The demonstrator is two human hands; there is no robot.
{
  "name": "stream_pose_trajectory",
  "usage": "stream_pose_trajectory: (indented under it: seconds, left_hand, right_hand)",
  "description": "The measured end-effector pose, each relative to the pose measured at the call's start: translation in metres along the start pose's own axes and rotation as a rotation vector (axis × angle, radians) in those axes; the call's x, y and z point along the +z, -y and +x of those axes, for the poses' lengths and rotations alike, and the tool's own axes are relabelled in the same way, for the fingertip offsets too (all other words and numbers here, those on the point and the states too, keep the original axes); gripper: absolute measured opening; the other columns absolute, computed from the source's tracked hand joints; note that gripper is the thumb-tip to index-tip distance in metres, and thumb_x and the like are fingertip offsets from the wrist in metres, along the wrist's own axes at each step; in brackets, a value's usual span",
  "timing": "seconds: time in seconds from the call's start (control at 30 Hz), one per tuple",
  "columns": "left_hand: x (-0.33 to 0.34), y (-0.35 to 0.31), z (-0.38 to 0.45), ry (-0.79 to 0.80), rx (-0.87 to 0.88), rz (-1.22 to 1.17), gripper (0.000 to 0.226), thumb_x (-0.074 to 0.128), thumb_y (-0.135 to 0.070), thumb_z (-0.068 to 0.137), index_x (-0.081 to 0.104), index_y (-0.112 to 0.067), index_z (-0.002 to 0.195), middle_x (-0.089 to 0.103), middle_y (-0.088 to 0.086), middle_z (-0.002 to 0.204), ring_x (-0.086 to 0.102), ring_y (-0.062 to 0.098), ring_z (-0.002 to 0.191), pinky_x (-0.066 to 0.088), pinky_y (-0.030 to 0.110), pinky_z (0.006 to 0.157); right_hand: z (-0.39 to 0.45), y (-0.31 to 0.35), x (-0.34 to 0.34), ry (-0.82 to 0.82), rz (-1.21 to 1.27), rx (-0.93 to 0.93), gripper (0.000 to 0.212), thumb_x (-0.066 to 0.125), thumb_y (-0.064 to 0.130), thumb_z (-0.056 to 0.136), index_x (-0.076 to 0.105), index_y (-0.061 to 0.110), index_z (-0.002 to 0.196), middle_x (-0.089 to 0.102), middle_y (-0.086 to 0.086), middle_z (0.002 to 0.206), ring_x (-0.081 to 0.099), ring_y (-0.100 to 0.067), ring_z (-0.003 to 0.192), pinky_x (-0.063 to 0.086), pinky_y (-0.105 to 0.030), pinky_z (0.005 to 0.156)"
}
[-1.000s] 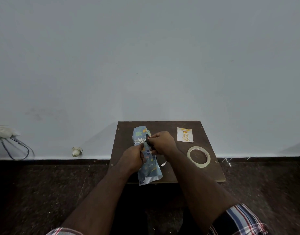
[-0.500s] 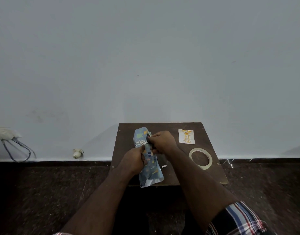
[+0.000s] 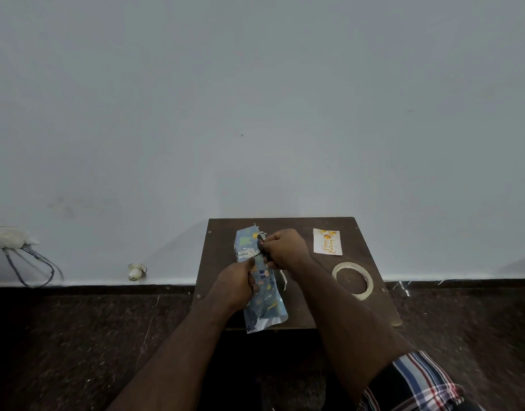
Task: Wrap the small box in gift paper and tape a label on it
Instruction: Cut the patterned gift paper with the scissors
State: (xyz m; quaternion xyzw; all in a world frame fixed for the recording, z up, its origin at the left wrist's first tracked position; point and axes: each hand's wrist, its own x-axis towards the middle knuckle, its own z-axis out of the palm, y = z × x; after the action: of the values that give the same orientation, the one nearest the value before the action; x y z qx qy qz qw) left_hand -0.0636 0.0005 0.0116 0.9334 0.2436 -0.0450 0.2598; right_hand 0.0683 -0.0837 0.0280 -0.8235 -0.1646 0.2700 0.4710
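Blue patterned gift paper (image 3: 265, 295) lies lengthwise on the small brown table (image 3: 219, 253), folded into a long bundle. Whatever is inside it, the box included, is hidden. My left hand (image 3: 236, 287) grips the bundle's left edge at mid-length. Just above and to the right, my right hand (image 3: 283, 249) is curled round a small black and red tool (image 3: 259, 243) held against the paper's upper part. A white "Happy Birthday" label (image 3: 328, 242) lies at the table's back right. The tape roll (image 3: 352, 280) lies flat in front of the label.
A thin white strip (image 3: 283, 278) lies on the table just right of the paper. The table stands against a plain wall. On the left, a cable (image 3: 33, 268) and a small white fitting (image 3: 136, 272) sit at the wall's base. Dark speckled floor surrounds the table.
Both hands keep their hold in almost the same places. The right hand with the tool has shifted very slightly along the paper's upper part.
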Motion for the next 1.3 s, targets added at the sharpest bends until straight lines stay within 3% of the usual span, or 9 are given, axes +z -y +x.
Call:
stream_pose_trajectory:
  seconds: [0.23,0.3,0.5,0.63,0.8,0.97,1.13,1.23,1.3]
  left_hand:
    - [0.002,0.002,0.003,-0.002,-0.009,-0.008,0.067,0.062,-0.025,0.096,0.033,-0.015,0.156,0.057,0.010,0.141,0.056,0.026,0.125,0.042,0.030,0.100]
    - [0.001,0.003,0.003,-0.001,-0.020,-0.014,0.068,0.062,-0.025,0.096,0.032,-0.016,0.156,0.057,0.009,0.139,0.055,0.026,0.125,0.041,0.029,0.100]
    - [0.002,0.004,0.002,0.007,-0.016,-0.066,0.064,0.062,-0.019,0.095,0.037,-0.015,0.153,0.067,0.003,0.116,0.061,0.018,0.103,0.040,0.021,0.083]
    - [0.003,0.005,0.003,0.026,-0.036,-0.067,0.068,0.063,-0.022,0.095,0.033,-0.016,0.156,0.065,0.006,0.126,0.060,0.022,0.113,0.044,0.029,0.095]
    - [0.003,0.006,0.003,0.021,-0.043,-0.089,0.068,0.063,-0.023,0.095,0.033,-0.017,0.156,0.065,0.006,0.122,0.060,0.021,0.111,0.045,0.031,0.096]
    - [0.002,0.005,0.002,0.007,-0.017,-0.072,0.065,0.061,-0.020,0.095,0.036,-0.015,0.155,0.064,0.007,0.125,0.059,0.023,0.114,0.042,0.029,0.096]
    - [-0.006,-0.002,0.000,-0.009,0.006,-0.085,0.046,0.063,-0.013,0.091,0.055,-0.007,0.136,0.069,0.005,0.106,0.064,0.025,0.101,0.045,0.030,0.085]
    - [-0.006,-0.001,-0.001,-0.008,0.007,-0.087,0.041,0.067,-0.016,0.090,0.058,-0.008,0.129,0.070,0.006,0.103,0.065,0.028,0.100,0.046,0.031,0.082]
    - [-0.005,0.000,-0.002,-0.004,0.020,-0.076,0.038,0.068,-0.017,0.090,0.059,-0.011,0.126,0.070,0.004,0.101,0.065,0.028,0.100,0.042,0.028,0.077]
  right_hand:
    - [-0.002,-0.001,-0.012,-0.059,0.004,-0.029,0.020,0.070,0.014,0.089,0.074,0.009,0.070,0.073,-0.015,0.072,0.065,-0.019,0.053,0.064,-0.044,0.065]
    - [-0.004,-0.002,-0.022,-0.079,0.055,-0.011,0.019,0.068,0.010,0.089,0.073,0.012,0.071,0.070,-0.013,0.068,0.063,-0.018,0.053,0.062,-0.038,0.061]
    - [-0.003,-0.010,-0.058,-0.150,0.075,-0.030,0.011,0.066,0.007,0.087,0.074,0.014,0.084,0.071,-0.013,0.079,0.063,-0.020,0.063,0.061,-0.034,0.061]
    - [0.007,-0.006,-0.071,-0.127,-0.206,-0.051,0.011,0.067,0.009,0.082,0.072,0.001,0.076,0.072,-0.021,0.081,0.070,-0.034,0.068,0.063,-0.045,0.068]
    - [0.006,-0.032,-0.059,-0.120,-0.692,-0.046,0.019,0.065,0.024,0.089,0.065,0.005,0.094,0.071,-0.016,0.100,0.067,-0.033,0.098,0.047,-0.030,0.069]
    - [0.005,-0.052,-0.044,-0.123,-0.796,-0.012,0.020,0.058,0.025,0.095,0.064,0.012,0.108,0.068,-0.011,0.111,0.066,-0.031,0.103,0.049,-0.033,0.074]
    - [0.000,-0.044,-0.045,-0.091,-0.882,0.014,0.021,0.067,0.020,0.088,0.065,0.013,0.108,0.067,-0.008,0.112,0.067,-0.029,0.104,0.049,-0.033,0.070]
    - [-0.004,-0.034,-0.047,-0.031,-0.956,0.028,0.032,0.077,0.012,0.078,0.066,0.009,0.108,0.067,-0.010,0.110,0.068,-0.031,0.103,0.050,-0.034,0.070]
    - [-0.002,-0.030,-0.045,0.006,-0.951,0.011,0.027,0.077,0.008,0.076,0.066,0.008,0.101,0.068,-0.012,0.103,0.069,-0.032,0.099,0.052,-0.035,0.068]
